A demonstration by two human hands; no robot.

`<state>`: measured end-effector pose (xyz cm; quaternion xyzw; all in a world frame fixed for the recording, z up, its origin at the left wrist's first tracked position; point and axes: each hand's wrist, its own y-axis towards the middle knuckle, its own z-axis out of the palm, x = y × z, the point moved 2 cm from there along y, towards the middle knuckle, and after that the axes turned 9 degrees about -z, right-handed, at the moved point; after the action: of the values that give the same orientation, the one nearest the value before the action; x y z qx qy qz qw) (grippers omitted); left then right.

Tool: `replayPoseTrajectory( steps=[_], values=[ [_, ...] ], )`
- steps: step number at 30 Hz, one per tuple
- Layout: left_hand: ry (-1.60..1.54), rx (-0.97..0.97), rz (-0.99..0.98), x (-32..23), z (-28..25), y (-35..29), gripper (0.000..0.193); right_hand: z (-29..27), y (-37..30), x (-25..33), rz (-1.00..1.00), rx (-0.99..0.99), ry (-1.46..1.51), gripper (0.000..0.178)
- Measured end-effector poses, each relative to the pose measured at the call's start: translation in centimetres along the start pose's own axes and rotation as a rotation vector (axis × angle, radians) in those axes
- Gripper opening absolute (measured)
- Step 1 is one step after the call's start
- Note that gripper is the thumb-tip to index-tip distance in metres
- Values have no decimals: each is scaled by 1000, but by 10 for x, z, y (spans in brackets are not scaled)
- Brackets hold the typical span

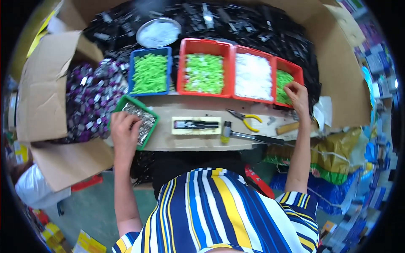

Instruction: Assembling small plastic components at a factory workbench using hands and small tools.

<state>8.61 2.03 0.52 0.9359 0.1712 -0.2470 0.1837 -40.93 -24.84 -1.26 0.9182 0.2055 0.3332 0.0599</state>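
Note:
My left hand (125, 131) reaches into a green bin (151, 133) of small silver metal pieces (145, 120). Its fingers are bent together at the pieces, and whatever they hold is hidden. At the far right, my right hand (298, 98) pinches with thumb and forefinger at the edge of a small red bin (291, 65) of green pieces (283, 81). I cannot make out anything between those fingertips. Between my hands, a cream block (175, 131) lies on the bench, with a long black part (196, 125) set in its recess.
Yellow-handled pliers (247, 118) and a hammer (253, 135) lie right of the block. Behind stand a blue bin (169, 69), a red bin (180, 69) and a bin of white pieces (253, 76). A carton (44, 90) with purple parts (95, 99) is left; black parts (253, 21) pile behind.

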Motion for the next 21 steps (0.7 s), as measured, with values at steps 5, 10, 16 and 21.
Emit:
replayPoseTrajectory(
  steps=[5,10,16,21],
  values=[
    [-13,34,25,-7,5,10,11,-10,-15,-7,91,-74,300,16],
    [54,48,21,-8,1,10,10,-5,-18,40,139,-93,619,12],
    [96,38,28,-6,6,13,10,30,-27,109,148,44,841,6],
    [44,50,-8,-11,6,14,15,62,-28,155,-12,167,942,6]
  ],
)
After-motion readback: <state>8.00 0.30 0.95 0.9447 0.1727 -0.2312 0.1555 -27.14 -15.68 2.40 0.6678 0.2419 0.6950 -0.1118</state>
